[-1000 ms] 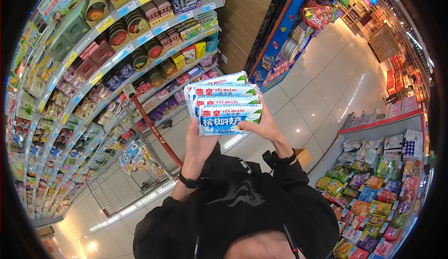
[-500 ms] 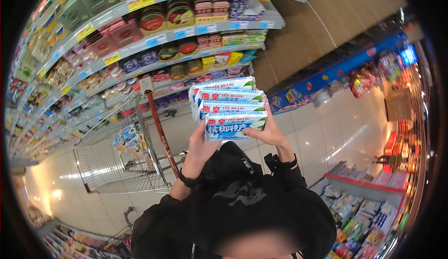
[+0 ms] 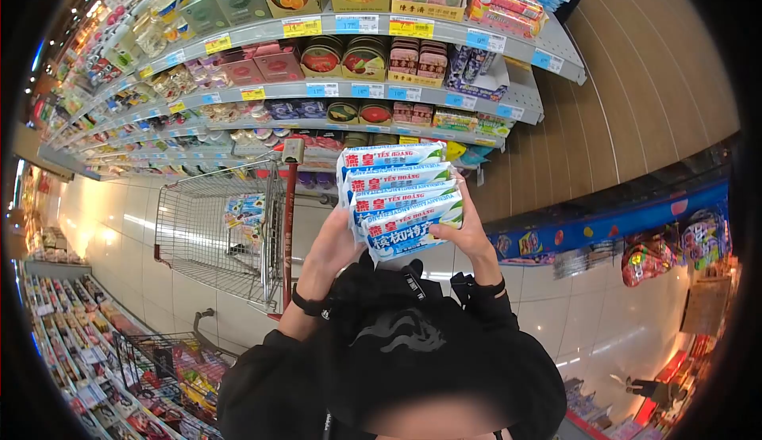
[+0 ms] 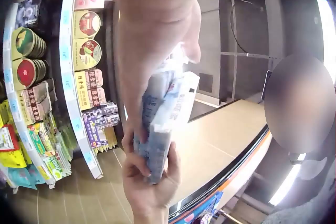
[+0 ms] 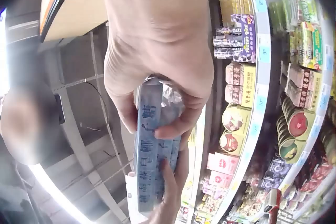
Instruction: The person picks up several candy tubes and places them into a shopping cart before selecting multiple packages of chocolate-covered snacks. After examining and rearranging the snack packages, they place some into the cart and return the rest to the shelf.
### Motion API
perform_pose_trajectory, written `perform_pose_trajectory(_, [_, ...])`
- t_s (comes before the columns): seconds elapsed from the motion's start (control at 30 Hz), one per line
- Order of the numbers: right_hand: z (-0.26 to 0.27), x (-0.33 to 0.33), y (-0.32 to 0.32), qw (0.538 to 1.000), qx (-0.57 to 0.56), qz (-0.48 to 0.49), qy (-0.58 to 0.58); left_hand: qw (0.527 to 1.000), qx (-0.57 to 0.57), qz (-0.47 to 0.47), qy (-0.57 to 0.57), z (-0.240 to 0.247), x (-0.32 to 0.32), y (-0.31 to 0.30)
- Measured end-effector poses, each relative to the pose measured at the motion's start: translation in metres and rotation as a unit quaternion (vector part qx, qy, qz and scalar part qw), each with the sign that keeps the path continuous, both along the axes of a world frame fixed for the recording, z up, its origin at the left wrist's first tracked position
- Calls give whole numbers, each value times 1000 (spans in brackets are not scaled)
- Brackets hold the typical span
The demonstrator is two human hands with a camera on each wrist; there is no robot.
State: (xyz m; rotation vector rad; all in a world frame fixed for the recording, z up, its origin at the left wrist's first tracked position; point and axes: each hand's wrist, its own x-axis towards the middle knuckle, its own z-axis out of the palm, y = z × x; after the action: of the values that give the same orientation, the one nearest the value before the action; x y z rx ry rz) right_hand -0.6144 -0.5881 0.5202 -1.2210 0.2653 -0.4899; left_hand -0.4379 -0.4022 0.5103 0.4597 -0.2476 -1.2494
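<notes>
Several blue-and-white candy packs (image 3: 401,202) are stacked in a stepped row in front of my chest, printed with red "Yen Hoang" lettering. My left hand (image 3: 329,245) grips their left end. At the right end my right hand (image 3: 470,235) holds on, its thumb lying over the face of the front pack. In the left wrist view the packs (image 4: 156,142) run between both hands, with the right hand's fingers (image 4: 137,165) curled at the far end. The right wrist view shows the blue side of a pack (image 5: 151,166) under my right thumb.
A wire shopping cart (image 3: 218,234) with a red handle (image 3: 290,226) stands at my left, a printed package inside. Ahead rise shelves (image 3: 349,91) of tins and boxed sweets. A brown panel (image 3: 603,115) adjoins them, and a second cart (image 3: 171,368) is behind left.
The view has swung right-to-left across the scene, bringing the shelves straight ahead and the second cart into sight. Both hands keep holding the packs, which now tilt up toward the right.
</notes>
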Motion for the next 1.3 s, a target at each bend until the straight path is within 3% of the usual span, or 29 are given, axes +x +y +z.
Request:
perform_pose_trajectory(0.03, [3, -4, -7, 1000, -14, 14, -2, 995, 67, 17, -66, 5, -4, -8])
perform_pose_trajectory(0.1, [8, -12, -20, 999, -42, 34, -4, 997, 62, 16, -45, 10, -16, -25])
perform_pose_trajectory(0.3, [7, -40, -39, 997, -71, -11, -23, 986, 105, 52, -123, 18, -51, -57])
perform_pose_trajectory(0.7, [-6, -75, -49, 996, 4, -90, 0, 986, 102, 82, -108, 26, -98, -85])
perform_pose_trajectory(0.87, [-23, -97, -42, 995, 41, -88, 24, 989, 97, 92, -62, 5, -102, -83])
perform_pose_trajectory(1.07, [-50, -129, -29, 993, 96, -48, 56, 980, 173, 96, -22, -18, -122, -52])
perform_pose_trajectory(1.23, [-66, -148, -21, 985, 136, -13, 105, 967, 226, 117, -13, -40, -124, -16])
perform_pose_trajectory(1.3, [-71, -152, -17, 983, 148, -32, 103, 968, 216, 114, -59, -45, -121, -5])
